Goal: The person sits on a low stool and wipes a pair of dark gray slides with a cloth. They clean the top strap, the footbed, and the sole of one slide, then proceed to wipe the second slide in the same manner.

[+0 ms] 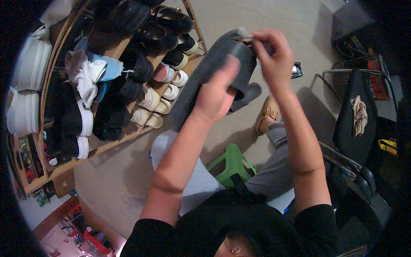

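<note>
A dark grey slide sandal [202,72] is held up off the floor in front of me. My left hand [216,93] grips it at the wide strap, its thumb lying over the strap and the other fingers mostly hidden. At the sandal's far end, my right hand [274,53] pinches a small greyish wad [244,34], perhaps cloth or tissue, against the rim. The right fingertips are partly blurred. Beneath the held sandal, another dark slide [252,94] lies on the floor.
A wooden shoe rack [106,144] full of shoes stands at left, with a white cloth [90,77] and blue face mask [110,67] on it. Between my legs is a green plastic stool [232,163]. A metal-framed chair [354,128] bearing a beige cloth [360,115] is at right.
</note>
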### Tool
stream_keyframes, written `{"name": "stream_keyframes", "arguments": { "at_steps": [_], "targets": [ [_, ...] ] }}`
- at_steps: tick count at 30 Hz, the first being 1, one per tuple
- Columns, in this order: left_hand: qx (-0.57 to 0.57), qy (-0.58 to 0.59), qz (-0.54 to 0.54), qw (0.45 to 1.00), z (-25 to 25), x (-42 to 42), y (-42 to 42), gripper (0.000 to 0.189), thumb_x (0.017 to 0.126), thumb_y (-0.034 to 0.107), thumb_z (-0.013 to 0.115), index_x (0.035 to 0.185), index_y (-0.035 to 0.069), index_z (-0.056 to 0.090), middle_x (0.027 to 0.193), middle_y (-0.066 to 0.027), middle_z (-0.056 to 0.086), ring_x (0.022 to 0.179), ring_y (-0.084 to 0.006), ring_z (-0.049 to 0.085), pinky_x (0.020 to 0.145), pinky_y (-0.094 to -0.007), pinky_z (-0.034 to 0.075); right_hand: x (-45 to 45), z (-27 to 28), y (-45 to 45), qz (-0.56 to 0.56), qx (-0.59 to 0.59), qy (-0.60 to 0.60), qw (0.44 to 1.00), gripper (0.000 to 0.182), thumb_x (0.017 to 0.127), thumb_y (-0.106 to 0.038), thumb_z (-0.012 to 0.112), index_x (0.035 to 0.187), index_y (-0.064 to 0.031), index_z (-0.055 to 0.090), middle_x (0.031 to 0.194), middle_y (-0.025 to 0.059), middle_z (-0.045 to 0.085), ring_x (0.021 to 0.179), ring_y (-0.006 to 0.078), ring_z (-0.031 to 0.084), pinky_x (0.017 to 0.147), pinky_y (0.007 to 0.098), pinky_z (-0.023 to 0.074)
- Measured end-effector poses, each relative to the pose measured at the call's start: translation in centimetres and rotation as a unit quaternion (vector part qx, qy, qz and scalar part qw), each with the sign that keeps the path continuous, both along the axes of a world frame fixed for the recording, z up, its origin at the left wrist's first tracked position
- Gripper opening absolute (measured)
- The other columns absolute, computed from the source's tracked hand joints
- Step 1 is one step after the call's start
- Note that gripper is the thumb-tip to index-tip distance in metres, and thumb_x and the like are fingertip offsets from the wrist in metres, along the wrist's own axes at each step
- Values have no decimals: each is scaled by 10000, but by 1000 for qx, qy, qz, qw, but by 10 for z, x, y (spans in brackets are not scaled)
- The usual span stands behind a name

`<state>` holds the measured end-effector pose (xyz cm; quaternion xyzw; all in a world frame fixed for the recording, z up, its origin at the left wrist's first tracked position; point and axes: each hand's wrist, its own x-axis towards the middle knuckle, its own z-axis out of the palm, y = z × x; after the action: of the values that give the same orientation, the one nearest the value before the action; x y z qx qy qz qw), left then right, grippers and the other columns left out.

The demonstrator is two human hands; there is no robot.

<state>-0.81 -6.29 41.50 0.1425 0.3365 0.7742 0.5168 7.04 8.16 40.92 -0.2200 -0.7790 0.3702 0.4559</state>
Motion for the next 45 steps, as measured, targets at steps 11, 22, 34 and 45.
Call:
{"name": "stream_keyframes", "arguments": {
  "at_steps": [11, 22, 34, 45],
  "targets": [
    [-333, 627, -45, 703, -9, 23, -8, 314, 968, 269, 529, 1133, 12, 602, 1103, -152, 651, 1005, -256, 627, 878, -371, 489, 4, 19, -20, 62, 132, -47, 988, 187, 824, 63, 648, 975, -46, 666, 1001, 90, 650, 903, 232, 631, 796, 316, 513],
    [-165, 573, 19, 803, -34, 21, 2, 271, 935, 158, 595, 1165, 18, 616, 1089, -139, 685, 1051, -294, 647, 948, -410, 472, 9, 24, -5, 29, 146, -52, 988, 175, 790, -8, 696, 955, -68, 689, 964, 107, 655, 886, 284, 643, 770, 356, 532],
    [-138, 384, -45, 912, -20, 22, -2, 395, 893, 69, 622, 1280, 33, 549, 1220, -110, 619, 1178, -208, 559, 1054, -369, 401, 9, 26, -28, 61, 207, -52, 975, 162, 795, 0, 684, 946, -55, 674, 937, 91, 649, 866, 280, 632, 765, 353, 521],
    [-36, -103, -80, 991, 11, -3, -11, 1033, 846, 860, 217, 1302, -26, 488, 1337, -157, 517, 1271, -249, 494, 1074, -380, 390, 12, 33, -73, 130, 154, -33, 979, 188, 740, 6, 707, 914, -51, 665, 949, 107, 647, 872, 296, 623, 759, 377, 514]
  ]
}}
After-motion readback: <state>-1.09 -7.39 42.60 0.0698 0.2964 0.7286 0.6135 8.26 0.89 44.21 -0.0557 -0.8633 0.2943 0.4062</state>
